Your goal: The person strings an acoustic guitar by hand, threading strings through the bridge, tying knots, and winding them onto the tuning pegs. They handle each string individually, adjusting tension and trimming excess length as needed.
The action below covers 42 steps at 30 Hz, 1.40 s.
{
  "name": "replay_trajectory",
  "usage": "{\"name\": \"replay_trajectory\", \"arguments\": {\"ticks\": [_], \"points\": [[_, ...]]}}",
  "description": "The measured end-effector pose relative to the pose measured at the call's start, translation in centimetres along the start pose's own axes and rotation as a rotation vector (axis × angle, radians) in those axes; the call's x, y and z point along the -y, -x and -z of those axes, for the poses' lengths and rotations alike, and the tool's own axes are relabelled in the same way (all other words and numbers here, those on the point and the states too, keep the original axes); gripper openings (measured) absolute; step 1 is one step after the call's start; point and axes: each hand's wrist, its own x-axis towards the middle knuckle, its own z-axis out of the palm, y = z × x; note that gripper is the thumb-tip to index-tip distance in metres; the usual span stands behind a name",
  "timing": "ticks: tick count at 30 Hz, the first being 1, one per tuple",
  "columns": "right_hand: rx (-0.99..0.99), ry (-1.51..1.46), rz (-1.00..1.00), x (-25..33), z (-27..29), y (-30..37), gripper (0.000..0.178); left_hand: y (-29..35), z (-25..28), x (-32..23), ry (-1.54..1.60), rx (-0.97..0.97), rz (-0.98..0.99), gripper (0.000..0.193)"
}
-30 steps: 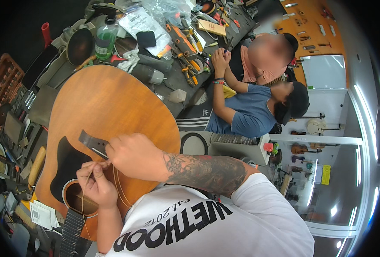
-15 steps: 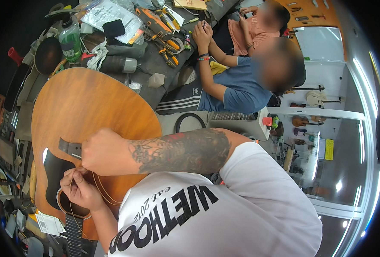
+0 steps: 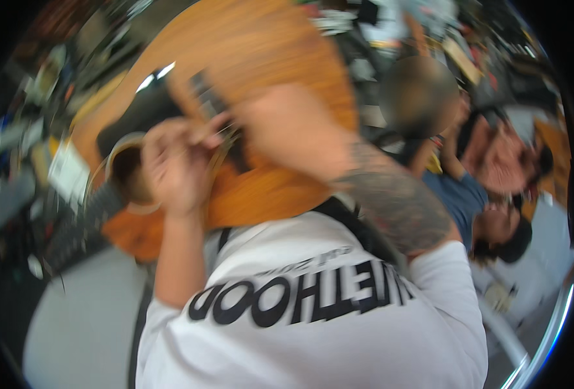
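An orange-brown acoustic guitar (image 3: 287, 52) lies face up in front of me, its neck (image 3: 73, 223) pointing to the lower left. Over the soundhole's near side, my left hand (image 3: 180, 162) has its fingers bent and pinched on a thin guitar string (image 3: 216, 159). Fists-like and smeared by motion, my right hand (image 3: 277, 123) is at the dark bridge (image 3: 208, 96), close to the left fingertips; what it grips is hidden. A black pickguard (image 3: 141, 117) lies beside the soundhole (image 3: 128, 170).
At the right, a co-worker in a blue shirt (image 3: 459, 198) sits near another person in a pinkish top (image 3: 497, 152). Blurred tools and clutter cover the bench at the back right. A white paper (image 3: 70, 170) is at the left.
My view has swung, so the guitar and both hands appear farther right and higher, and the picture is blurred. Both hands remain together by the bridge.
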Motion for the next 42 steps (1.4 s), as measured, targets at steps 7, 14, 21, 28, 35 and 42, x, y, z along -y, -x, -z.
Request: {"name": "replay_trajectory", "arguments": {"ticks": [7, 14, 21, 28, 35, 42], "points": [[-0.151, 0.031, 0.147, 0.6, 0.2, -0.1, 0.016, -0.1, 0.8, 0.6, 0.293, -0.016, 0.049, 0.015], [-0.155, -0.024, -0.020, 1.2, 1.3, 0.2, 0.016, -0.7, 1.1, 0.9, 0.408, 0.006, 0.131, 0.017], [0.150, -0.141, -0.397, 1.7, 2.0, -1.3, 0.034, -0.9, 1.1, 1.2, 0.408, 0.013, 0.121, 0.018], [0.265, -0.141, -0.396, 1.3, 2.7, -2.8, 0.033, -0.9, 0.8, 0.8, 0.457, 0.054, 0.169, 0.015], [0.235, -0.390, -0.576, 1.0, 1.6, -2.9, 0.026, -0.7, 0.8, 0.8, 0.449, 0.122, 0.141, 0.014], [0.205, -0.392, -0.749, 2.4, 1.2, -2.9, 0.023, -0.5, 1.1, 1.5, 0.562, 0.051, 0.131, 0.013]]}}
